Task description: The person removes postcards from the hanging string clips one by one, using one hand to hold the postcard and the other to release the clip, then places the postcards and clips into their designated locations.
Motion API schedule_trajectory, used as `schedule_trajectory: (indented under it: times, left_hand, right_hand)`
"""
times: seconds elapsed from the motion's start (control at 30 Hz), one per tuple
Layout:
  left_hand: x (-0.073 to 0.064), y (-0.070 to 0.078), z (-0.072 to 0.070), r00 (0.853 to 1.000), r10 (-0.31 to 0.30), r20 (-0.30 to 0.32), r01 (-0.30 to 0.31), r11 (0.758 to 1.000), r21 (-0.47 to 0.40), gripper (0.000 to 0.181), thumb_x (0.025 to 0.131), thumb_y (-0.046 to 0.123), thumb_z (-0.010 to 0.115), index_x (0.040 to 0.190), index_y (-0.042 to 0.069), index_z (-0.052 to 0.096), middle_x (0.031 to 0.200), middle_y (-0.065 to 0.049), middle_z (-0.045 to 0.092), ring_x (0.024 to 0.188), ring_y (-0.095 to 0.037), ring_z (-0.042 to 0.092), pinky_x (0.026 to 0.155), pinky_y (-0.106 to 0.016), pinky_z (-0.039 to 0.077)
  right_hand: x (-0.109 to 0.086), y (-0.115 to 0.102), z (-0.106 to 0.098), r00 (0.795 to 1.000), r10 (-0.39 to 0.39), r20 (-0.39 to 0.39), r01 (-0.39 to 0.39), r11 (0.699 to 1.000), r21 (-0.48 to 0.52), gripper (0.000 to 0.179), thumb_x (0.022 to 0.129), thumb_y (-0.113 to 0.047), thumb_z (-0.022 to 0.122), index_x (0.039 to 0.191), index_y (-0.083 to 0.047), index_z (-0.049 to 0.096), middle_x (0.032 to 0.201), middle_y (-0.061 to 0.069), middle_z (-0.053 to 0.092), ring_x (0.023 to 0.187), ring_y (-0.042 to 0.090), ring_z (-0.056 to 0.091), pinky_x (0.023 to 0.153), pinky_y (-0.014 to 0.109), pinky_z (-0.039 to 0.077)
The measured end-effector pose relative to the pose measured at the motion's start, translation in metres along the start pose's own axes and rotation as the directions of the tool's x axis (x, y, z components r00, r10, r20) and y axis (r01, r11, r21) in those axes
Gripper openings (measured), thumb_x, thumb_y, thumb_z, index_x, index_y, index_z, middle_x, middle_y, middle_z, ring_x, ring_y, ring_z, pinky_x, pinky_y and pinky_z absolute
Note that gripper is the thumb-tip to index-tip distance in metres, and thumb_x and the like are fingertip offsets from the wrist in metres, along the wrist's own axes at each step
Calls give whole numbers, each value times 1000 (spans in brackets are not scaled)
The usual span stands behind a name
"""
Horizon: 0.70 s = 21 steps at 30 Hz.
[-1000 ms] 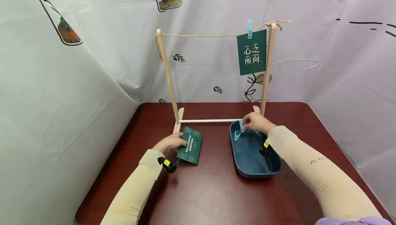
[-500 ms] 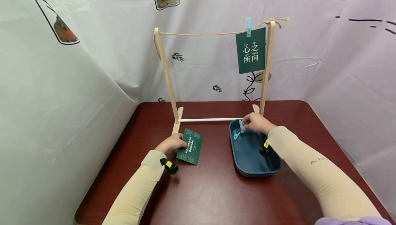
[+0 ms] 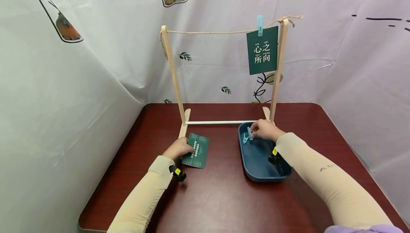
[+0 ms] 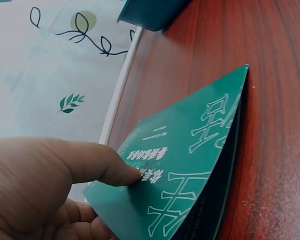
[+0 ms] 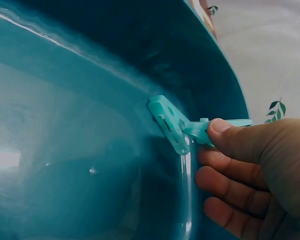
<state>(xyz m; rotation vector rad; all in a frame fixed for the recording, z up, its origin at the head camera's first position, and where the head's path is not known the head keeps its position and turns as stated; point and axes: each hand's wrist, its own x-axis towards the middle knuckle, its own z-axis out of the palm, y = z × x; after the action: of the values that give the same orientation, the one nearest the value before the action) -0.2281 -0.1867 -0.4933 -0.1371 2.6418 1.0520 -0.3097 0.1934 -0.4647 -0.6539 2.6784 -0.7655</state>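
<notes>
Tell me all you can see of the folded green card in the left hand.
The rectangular dark green card, seemingly paper, is folded, its leaves gaping apart on one side. The upper face carries white characters and larger outlined ones. The bare left hand pinches it at one edge, thumb partly covering the print. It slants at the reddish-brown wood-grained table; I can't tell whether they touch.

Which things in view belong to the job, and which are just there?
Likely in the job:
folded card, left hand
pinched clip, right hand
loose clip, in the tray
rope
wooden frame
hanging card and its peg

Likely just there:
table
printed cloth
wrist cameras
</notes>
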Motion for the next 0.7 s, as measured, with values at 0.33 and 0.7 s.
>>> schedule_trajectory:
  times: [0.33,0.7]
  left_hand:
    - [1,-3,2,997,-13,-72,21,994,105,28,84,15,77,98,0,57,81,-11,60,58,-22,56,48,-31,49]
    - [-6,-1,6,992,-14,-123,35,986,166,30,83,14,75,97,-2,53,79,-13,58,55,-23,57,48,-31,48]
  right_hand:
    - [5,9,13,1000,-21,23,23,998,-61,10,91,-10,74,99,-5,72,91,5,68,78,18,58,72,36,51]
    - [6,9,19,998,16,57,-10,995,-102,7,93,-13,73,89,-10,69,83,2,63,73,18,54,67,33,46]
